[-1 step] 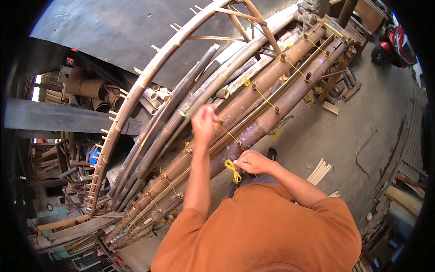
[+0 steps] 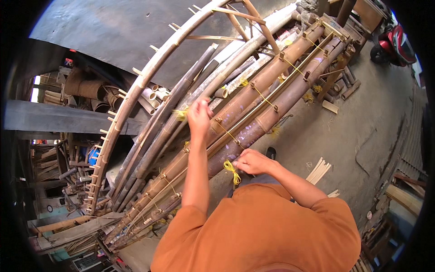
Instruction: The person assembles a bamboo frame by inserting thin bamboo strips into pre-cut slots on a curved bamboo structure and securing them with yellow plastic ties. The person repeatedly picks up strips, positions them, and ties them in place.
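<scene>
My left hand (image 2: pixel 199 119) is raised over the far large bamboo pole (image 2: pixel 258 88), fingers curled closed. A blurred bundle of yellow string (image 2: pixel 181 113) hangs in the air against its left side; the strand inside the fingers is hidden. At the near side of the purple-flecked bamboo pole (image 2: pixel 247 132), my right hand (image 2: pixel 252 162) is closed on a second looped bundle, the yellow cord (image 2: pixel 232 171). Between the two poles, a thin yellow line (image 2: pixel 229 133) stretches across bamboo pegs (image 2: pixel 218 120).
Several more yellow ties cross the paired poles. A curved bamboo frame with pegs (image 2: pixel 131 102) and loose bamboo poles (image 2: pixel 170 122) lie beyond. Split bamboo strips (image 2: pixel 319 171) rest on the concrete floor (image 2: pixel 349 136) at right. A red motorbike (image 2: pixel 395 45) stands far right.
My left hand has shifted slightly left, and a yellow string bundle now shows beside it. My right hand and its bundle have barely moved.
</scene>
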`<control>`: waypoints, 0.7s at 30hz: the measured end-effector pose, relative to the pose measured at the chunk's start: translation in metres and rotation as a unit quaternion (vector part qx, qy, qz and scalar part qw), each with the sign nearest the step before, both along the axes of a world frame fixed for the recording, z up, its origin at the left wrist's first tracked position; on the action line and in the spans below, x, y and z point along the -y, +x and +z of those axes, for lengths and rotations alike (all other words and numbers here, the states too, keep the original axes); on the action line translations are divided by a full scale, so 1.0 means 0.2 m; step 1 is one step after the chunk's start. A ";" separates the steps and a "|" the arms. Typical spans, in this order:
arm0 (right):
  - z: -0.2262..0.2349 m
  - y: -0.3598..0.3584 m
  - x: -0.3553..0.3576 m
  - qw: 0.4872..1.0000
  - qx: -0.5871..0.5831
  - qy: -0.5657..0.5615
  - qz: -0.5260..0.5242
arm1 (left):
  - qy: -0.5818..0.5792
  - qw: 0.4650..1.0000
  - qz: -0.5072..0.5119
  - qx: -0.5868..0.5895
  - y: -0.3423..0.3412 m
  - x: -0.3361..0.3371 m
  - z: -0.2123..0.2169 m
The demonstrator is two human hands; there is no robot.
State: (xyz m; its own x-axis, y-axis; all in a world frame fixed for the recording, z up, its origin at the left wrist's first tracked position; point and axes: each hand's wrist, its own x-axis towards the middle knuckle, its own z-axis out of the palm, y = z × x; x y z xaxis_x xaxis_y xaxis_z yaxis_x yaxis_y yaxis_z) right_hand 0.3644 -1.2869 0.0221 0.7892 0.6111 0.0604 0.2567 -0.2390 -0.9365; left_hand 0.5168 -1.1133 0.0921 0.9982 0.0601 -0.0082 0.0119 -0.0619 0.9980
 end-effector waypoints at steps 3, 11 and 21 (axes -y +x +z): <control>0.07 -0.04 0.02 0.986 0.102 -0.106 0.073 | 0.312 0.948 0.032 0.058 0.21 -0.20 -0.52; 0.11 -0.28 -0.37 0.993 0.068 -0.076 -0.053 | 0.453 0.881 -0.128 0.035 0.08 -0.48 -0.31; 0.14 -0.26 -1.13 0.771 -0.100 0.426 -0.462 | 0.513 0.854 -0.087 -0.018 -0.88 -0.78 -0.29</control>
